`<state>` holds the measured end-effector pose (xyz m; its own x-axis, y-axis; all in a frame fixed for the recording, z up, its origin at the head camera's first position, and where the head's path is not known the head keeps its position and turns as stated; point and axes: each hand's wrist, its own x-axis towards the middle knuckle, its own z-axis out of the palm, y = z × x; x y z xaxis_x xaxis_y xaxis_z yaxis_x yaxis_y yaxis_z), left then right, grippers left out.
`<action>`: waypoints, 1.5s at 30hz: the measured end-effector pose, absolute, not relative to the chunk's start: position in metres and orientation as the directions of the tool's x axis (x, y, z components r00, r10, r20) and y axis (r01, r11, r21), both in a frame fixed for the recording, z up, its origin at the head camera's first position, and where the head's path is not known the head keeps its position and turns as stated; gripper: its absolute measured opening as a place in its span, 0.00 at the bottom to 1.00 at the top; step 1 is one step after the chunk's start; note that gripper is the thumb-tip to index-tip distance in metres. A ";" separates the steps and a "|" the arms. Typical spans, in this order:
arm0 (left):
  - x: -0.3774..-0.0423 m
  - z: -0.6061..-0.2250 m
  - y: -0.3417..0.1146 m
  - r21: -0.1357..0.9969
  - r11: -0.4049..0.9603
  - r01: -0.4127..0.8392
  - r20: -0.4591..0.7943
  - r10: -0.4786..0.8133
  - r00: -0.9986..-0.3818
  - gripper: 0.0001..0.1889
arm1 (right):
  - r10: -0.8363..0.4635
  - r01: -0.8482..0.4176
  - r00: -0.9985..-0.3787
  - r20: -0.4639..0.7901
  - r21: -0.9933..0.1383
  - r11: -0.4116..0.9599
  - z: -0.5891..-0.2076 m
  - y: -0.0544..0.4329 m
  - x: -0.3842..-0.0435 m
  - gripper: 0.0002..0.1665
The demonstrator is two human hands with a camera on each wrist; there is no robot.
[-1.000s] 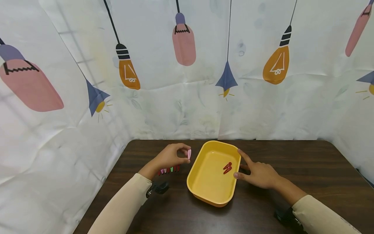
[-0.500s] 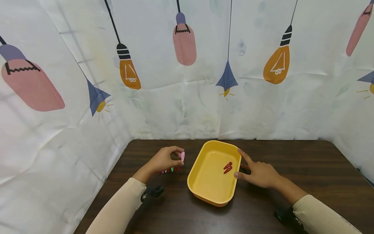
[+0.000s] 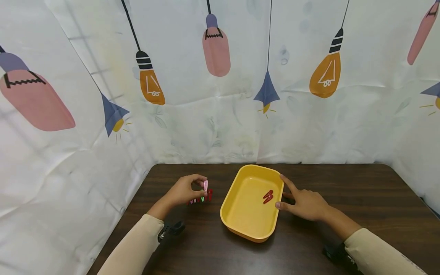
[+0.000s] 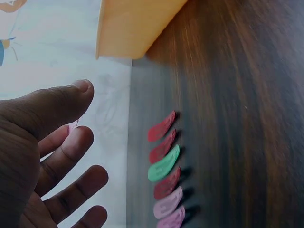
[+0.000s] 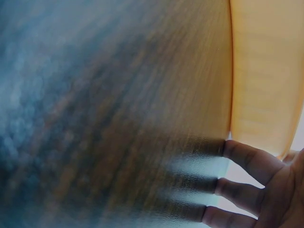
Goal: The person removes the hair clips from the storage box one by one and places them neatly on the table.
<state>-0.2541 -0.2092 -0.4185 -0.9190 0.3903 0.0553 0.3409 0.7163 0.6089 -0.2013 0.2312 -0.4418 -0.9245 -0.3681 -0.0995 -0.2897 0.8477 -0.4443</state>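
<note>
A pink snap hair clip (image 3: 206, 185) is pinched upright between the thumb and forefinger of my left hand (image 3: 183, 191). Only a sliver of that clip shows behind the fingers in the left wrist view. Below this hand, a row of snap clips lies on the table: red ones (image 4: 161, 127), a green one (image 4: 164, 164) and pink ones (image 4: 167, 203). My right hand (image 3: 304, 204) touches the right rim of a yellow tray (image 3: 249, 228) with fingers spread. Two red clips (image 3: 268, 197) lie inside the tray.
The dark wooden table (image 3: 350, 191) extends around the tray. Behind it and at the sides hangs a white sheet (image 3: 213, 126) printed with lamps and bulbs. A dark wrist camera (image 3: 172, 230) sits on the left sleeve.
My left hand has moved left, away from the tray and over the row of clips, still pinching the pink hair clip. The right hand and the tray have stayed in place.
</note>
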 end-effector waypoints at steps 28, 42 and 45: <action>-0.242 -0.444 -0.259 0.614 0.738 0.280 0.097 0.282 -0.955 0.23 | -0.365 -0.280 -0.925 -0.106 -0.462 0.842 -0.444 0.232 -0.203 0.62; -0.237 -0.458 -0.279 0.574 0.785 0.233 0.079 0.230 -0.970 0.27 | -0.367 -0.286 -0.925 -0.100 -0.455 0.844 -0.445 0.232 -0.203 0.62; -0.237 -0.462 -0.281 0.568 0.785 0.246 0.097 0.233 -0.968 0.27 | -0.365 -0.282 -0.925 -0.105 -0.455 0.845 -0.445 0.232 -0.203 0.62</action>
